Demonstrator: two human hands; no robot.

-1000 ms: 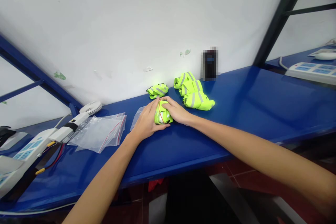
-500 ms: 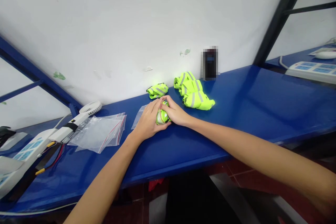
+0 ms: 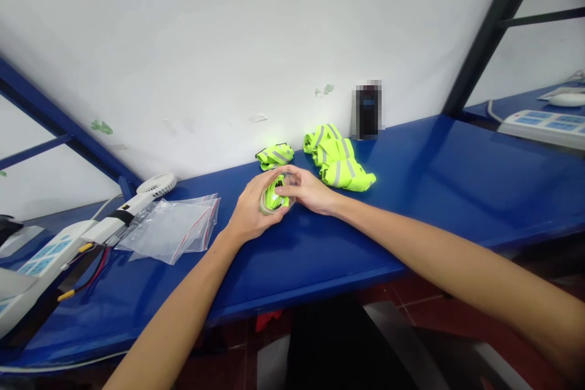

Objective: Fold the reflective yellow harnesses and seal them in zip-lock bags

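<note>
A rolled fluorescent yellow-green reflective vest sits inside a clear plastic bag above the blue table. My left hand curls around the bag from the left, fingers over the far side and thumb along the near side. From the right, my right hand grips the bag's edge, its thumb pressed toward the vest. Some right fingertips are hidden behind the bag. Just beyond my hands lies another rolled vest, and to its right a row of several folded vests.
Flat clear zip bags with red seams lie on the left beside a small white fan. Power strips and loose wires are at the far left. A blurred dark object leans on the wall behind the blue table.
The bagged vest has turned and shifted slightly left, and more of the clear plastic shows. My right hand has opened up a little from the left one. The view has shifted slightly.
</note>
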